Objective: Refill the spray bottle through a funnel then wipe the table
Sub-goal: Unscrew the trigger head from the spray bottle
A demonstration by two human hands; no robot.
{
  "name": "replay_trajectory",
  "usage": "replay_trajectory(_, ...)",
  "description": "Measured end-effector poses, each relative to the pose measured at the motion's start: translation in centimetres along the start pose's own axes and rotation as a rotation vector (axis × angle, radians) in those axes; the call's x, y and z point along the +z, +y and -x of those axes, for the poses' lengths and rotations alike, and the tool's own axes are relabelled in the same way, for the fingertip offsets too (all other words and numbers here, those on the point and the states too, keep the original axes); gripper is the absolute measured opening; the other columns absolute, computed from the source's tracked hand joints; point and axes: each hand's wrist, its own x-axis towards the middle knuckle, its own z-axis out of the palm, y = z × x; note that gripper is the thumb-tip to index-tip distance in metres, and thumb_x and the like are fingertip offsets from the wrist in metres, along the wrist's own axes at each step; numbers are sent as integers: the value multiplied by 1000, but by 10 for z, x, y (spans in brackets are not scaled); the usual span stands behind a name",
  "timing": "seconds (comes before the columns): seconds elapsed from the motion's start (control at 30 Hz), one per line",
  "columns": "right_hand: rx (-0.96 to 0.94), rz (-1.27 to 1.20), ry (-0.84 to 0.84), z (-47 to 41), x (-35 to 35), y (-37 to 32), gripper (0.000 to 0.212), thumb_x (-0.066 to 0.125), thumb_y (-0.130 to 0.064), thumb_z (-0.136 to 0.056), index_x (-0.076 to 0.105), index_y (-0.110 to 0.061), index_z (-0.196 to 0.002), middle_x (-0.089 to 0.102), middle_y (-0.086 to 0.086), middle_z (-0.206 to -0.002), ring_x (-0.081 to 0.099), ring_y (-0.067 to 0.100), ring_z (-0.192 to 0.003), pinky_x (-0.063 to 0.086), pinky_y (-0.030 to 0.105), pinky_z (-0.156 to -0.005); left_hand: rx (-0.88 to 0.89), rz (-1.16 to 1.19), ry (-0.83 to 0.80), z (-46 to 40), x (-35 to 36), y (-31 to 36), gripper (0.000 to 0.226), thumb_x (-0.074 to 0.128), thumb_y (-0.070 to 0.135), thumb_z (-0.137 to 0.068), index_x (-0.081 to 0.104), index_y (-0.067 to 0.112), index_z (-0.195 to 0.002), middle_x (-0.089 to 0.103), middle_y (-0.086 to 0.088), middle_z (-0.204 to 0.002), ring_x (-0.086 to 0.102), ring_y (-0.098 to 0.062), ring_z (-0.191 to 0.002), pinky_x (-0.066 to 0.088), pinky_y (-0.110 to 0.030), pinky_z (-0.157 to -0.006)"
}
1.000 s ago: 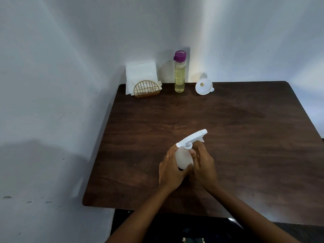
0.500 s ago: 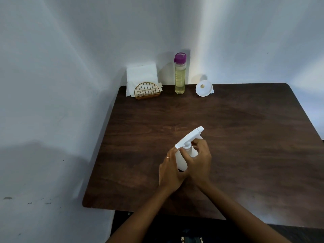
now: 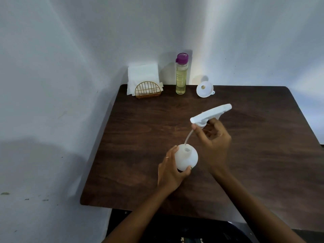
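Observation:
A round white spray bottle (image 3: pixel 186 158) stands on the dark wooden table (image 3: pixel 254 155), its neck uncovered. My left hand (image 3: pixel 171 168) grips its body from the left. My right hand (image 3: pixel 213 139) holds the white trigger spray head (image 3: pixel 210 114) lifted above and to the right of the bottle. The head's thin dip tube (image 3: pixel 188 137) slants down towards the neck. At the back of the table lies a white funnel (image 3: pixel 204 89), and left of it stands a clear refill bottle (image 3: pixel 181 76) with yellowish liquid and a purple cap.
White napkins (image 3: pixel 142 75) sit in a gold wire holder (image 3: pixel 148 90) at the table's back left corner. White walls close in behind and on the left. The table's near edge runs just below my forearms.
My right hand has lifted the spray head off the bottle and raised it up and to the right, drawing the dip tube out. My left hand still holds the bottle.

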Motion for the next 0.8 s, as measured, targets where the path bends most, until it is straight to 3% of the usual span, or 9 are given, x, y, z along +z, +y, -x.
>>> replay_trajectory(0.17,-4,-93,29,-18,-7,-29,27,73,-13,-80,65,-7,-105,70,4,-98,67,15,-90,54,25,-76,2,3,-7,0,0,0,84,58,62,-69,30,32,-141,37,10,-149,44,-10,-128,50,-36,-95)
replay_trajectory(0.33,32,-204,59,-31,-18,-44,31,72,-15,-81,64,-2,-107,69,11,-99,67,23,-91,56,39,-80,-3,1,-29,0,-2,0,85,56,64,-68,28,32,-142,35,11,-150,43,-9,-129,49,-36,-96)
replay_trajectory(0.57,97,-372,156,-44,-32,-52,30,72,-13,-81,64,3,-105,66,11,-90,64,19,-84,53,26,-70,-5,5,-52,-1,-2,0,84,68,54,-74,26,32,-144,32,11,-152,40,-10,-131,45,-36,-101)
replay_trajectory(0.8,201,-496,173,-51,-52,-58,17,70,-15,-82,65,-5,-95,65,1,-79,65,18,-80,53,28,-74,2,14,-37,-1,-2,0,83,70,51,-75,29,30,-144,33,10,-151,42,-11,-130,43,-33,-101)
